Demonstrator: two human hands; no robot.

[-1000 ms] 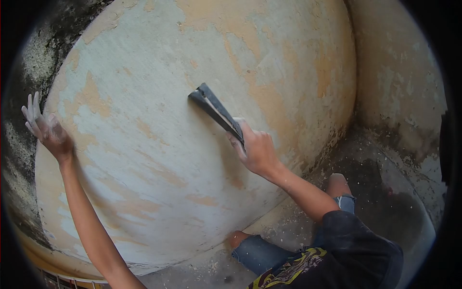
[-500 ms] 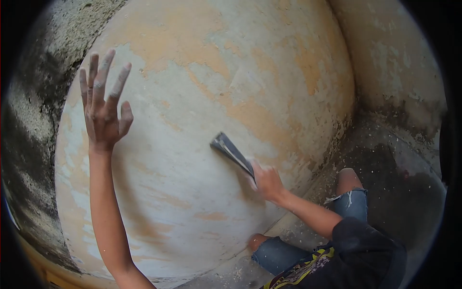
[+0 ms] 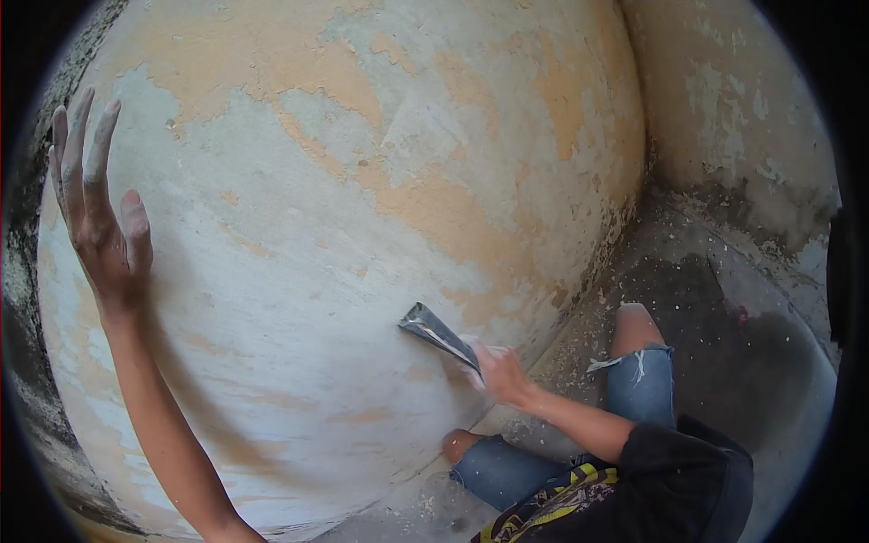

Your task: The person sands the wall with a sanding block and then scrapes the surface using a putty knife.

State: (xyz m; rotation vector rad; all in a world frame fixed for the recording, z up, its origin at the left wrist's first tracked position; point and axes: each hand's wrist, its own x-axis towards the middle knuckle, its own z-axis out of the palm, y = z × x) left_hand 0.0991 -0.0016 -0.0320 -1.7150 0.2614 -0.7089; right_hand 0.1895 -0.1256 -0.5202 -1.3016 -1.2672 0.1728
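My left hand (image 3: 104,231) is raised at the far left with its fingers stretched out and dusted white. It is in front of the patchy wall (image 3: 272,299) and holds nothing. Lower in the middle, my right hand (image 3: 501,374) is wrapped round the near end of a long grey scraper (image 3: 436,333). The scraper points up and left, its far end close over a whitish, streaked part of the wall. Pale powder whitens the right fingers. Peeling orange paint shows above and to the right of the scraper.
A second peeling wall (image 3: 742,118) meets this one at a corner on the right. Below lies a dark, stained concrete floor (image 3: 715,353) sprinkled with pale flakes. My knees and torn denim shorts (image 3: 641,385) are close to the wall's base. Rough dark masonry (image 3: 20,380) borders the left.
The view has shifted, so the wall and my left hand appear farther left. My right hand and the scraper have moved lower across the wall, still gripped.
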